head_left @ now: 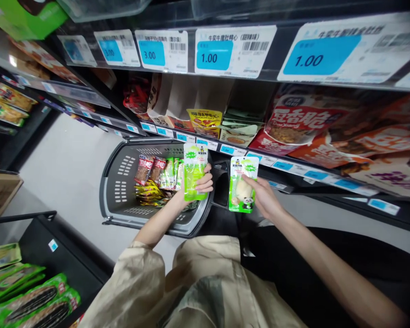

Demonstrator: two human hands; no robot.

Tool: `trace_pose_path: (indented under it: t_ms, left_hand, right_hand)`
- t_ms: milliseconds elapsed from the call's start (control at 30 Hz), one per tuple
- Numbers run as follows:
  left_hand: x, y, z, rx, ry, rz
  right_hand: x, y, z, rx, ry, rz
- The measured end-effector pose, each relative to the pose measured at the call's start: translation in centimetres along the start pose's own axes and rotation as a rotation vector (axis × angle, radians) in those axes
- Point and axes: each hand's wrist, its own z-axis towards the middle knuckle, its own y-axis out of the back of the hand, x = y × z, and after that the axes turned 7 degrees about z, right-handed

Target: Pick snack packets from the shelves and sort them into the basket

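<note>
My left hand [204, 179] is closed around a green and white snack pouch [195, 171], its fingers wrapped over the right edge. The pouch is upright above the right end of a grey shopping basket [118, 218]. My right hand [264, 193] pinches a second green and white snack pouch [241, 196] by its right side, with a panda printed near the bottom. Inside the basket lie red snack packets [144, 169], green and white packets [169, 173] and yellow packets [150, 193]. My left forearm hides part of the basket.
A shelf with blue and white price labels [225, 50] runs across the front. On the lower shelf are a yellow snack pack [207, 123] and red snack bags [295, 118]. Another rack with green bags [37, 300] stands at lower left; a cardboard box [2, 193] is above it.
</note>
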Motion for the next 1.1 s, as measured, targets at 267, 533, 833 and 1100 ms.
trace_pose_path:
  t_ms: [267,533,833,1100]
  left_hand:
    - [0.2,0.0,0.0,-0.089,0.016,-0.023]
    - [-0.6,-1.2,-0.2,-0.166,0.040,-0.045]
    - [-0.3,-0.5,0.0,-0.095,0.060,-0.037]
    - [-0.6,-0.7,-0.3,-0.099,0.061,-0.042]
  right_hand:
    - [0.0,0.0,0.0,-0.028,0.005,-0.017]
    - [0.6,-0.7,-0.2,0.089,0.023,0.114]
    - [2.1,2.1,-0.2,0.715,-0.217,0.358]
    - [2.0,2.6,0.4,0.844,-0.253,0.378]
